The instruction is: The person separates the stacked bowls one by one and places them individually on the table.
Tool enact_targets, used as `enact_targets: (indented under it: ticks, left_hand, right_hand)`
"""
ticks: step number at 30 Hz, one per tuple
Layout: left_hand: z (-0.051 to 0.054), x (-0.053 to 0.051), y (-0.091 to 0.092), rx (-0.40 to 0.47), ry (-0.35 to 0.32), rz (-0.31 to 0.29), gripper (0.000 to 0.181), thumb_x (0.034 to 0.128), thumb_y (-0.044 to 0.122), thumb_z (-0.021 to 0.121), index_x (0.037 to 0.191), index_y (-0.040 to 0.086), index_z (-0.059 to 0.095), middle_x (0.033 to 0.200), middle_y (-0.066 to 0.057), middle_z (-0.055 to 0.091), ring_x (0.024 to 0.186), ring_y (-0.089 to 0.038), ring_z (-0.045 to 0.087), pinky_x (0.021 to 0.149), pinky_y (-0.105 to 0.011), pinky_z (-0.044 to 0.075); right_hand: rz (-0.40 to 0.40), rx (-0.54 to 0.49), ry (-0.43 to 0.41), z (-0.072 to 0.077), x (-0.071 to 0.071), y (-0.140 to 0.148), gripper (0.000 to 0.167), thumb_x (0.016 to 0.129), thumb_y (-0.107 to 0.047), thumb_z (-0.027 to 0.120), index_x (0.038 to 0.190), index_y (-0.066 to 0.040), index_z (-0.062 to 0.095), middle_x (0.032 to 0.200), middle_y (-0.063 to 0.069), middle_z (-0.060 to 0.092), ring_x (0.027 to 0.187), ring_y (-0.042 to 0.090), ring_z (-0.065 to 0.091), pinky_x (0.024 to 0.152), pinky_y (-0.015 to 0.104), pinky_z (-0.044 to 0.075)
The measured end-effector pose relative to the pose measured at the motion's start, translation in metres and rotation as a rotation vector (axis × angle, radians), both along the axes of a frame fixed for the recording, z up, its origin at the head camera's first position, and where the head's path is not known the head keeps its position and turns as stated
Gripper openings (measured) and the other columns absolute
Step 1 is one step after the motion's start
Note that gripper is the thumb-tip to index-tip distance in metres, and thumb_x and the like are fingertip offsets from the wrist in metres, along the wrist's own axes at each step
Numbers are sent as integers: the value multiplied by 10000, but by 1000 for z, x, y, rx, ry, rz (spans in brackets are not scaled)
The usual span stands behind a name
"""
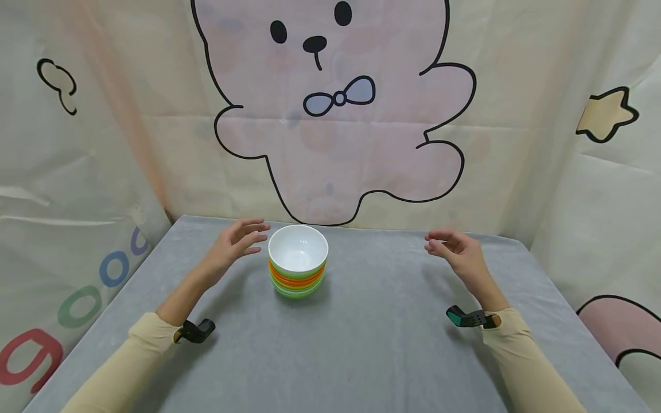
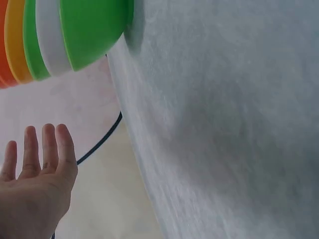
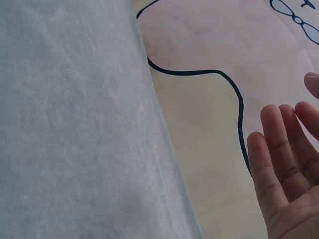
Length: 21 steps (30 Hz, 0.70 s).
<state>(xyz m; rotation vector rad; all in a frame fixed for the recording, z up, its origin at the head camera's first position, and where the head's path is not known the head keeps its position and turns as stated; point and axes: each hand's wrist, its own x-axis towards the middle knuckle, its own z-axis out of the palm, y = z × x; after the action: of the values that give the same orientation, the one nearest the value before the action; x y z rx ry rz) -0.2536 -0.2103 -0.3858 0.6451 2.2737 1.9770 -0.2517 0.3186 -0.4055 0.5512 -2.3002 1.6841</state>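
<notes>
A stack of nested bowls (image 1: 298, 252) stands upright on the grey-covered table, left of its middle. The top bowl is white inside; orange, yellow, white and green rims show beneath it, and the lower bowls (image 2: 92, 32) appear in the left wrist view. Just left of the stack, my left hand (image 1: 234, 246) is held in the air with fingers spread toward the bowls, not touching them. Well to the right, my right hand (image 1: 459, 258) hovers above the table, fingers loosely bent and holding nothing. Its fingers (image 3: 276, 149) also show in the right wrist view.
The table (image 1: 361, 344) has a grey cloth cover. Behind it hangs a cream curtain (image 1: 516, 143) printed with a pink bear, and printed sheets close in both sides. Dark devices are strapped on the left wrist (image 1: 196, 331) and right wrist (image 1: 467, 317).
</notes>
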Motion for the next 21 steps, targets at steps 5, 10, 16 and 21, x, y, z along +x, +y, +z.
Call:
enact_targets:
  ticks: [5, 10, 16, 21]
  left_hand:
    - [-2, 0, 6, 20, 9, -39, 456, 1085, 181, 479, 1498, 7, 396, 1489, -222, 461, 1312, -353, 513, 999, -473, 482]
    - [-7, 2, 7, 34, 17, -83, 470, 1078, 156, 474, 1513, 10, 374, 1511, -197, 441, 1332, -357, 486, 1016, -518, 455]
    - [-12, 5, 10, -6, 15, -164, 601, 1039, 203, 583, 1559, 40, 330, 1565, -180, 369, 1377, -408, 415, 1051, -586, 400]
    - [-14, 6, 14, -33, 8, -192, 693, 996, 275, 670, 1572, 95, 331, 1580, -181, 346, 1359, -475, 402, 1041, -593, 407]
  right_hand:
    - [-1, 2, -42, 1, 0, -3, 273, 1004, -135, 669, 1225, 24, 653, 1152, 123, 687, 962, 217, 712, 849, 331, 559]
    - [41, 27, -38, 5, -1, -6, 284, 1009, -96, 654, 1251, 50, 635, 1172, 141, 677, 979, 204, 705, 865, 352, 556]
    - [124, 58, -38, 6, -1, -17, 296, 1000, -49, 655, 1279, 45, 625, 1205, 172, 654, 1030, 287, 690, 880, 313, 550]
    - [160, 108, -25, 7, -5, -33, 303, 987, -49, 675, 1278, 23, 631, 1223, 177, 639, 1077, 270, 673, 886, 316, 550]
